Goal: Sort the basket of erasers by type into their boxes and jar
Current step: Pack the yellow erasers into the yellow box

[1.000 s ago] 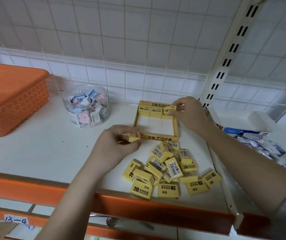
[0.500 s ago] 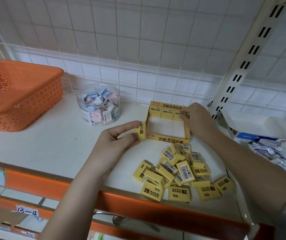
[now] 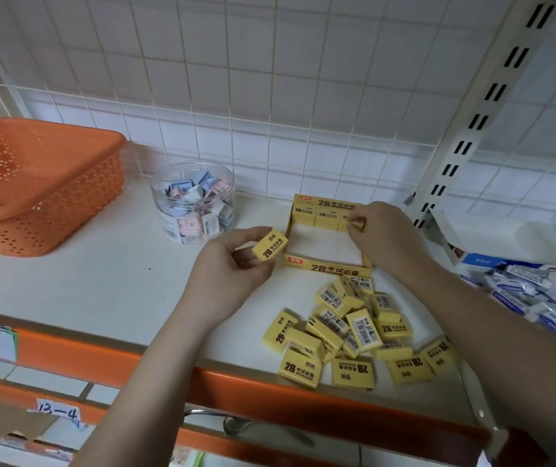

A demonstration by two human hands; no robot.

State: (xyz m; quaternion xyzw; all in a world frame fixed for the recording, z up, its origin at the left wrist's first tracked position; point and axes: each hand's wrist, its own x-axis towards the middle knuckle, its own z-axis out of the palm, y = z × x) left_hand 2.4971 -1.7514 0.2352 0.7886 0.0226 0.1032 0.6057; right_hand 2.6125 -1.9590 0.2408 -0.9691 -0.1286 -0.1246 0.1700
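Note:
My left hand pinches a yellow 2B eraser just left of the yellow box. Inside that box, a row of yellow erasers lines the back wall. At the right end of the row, my right hand pinches another yellow eraser. A pile of several loose yellow erasers lies on the shelf in front of the box. A clear jar to the left of the box holds pastel erasers. The orange basket stands at the far left.
A white box with an open flap and a heap of blue-and-white erasers lie at the right. A slotted white upright rises behind the box. The shelf's orange front edge runs below the pile.
My left hand has turned its yellow eraser so the printed face shows. My right hand stays at the right end of the back row. The camera has shifted left and closer.

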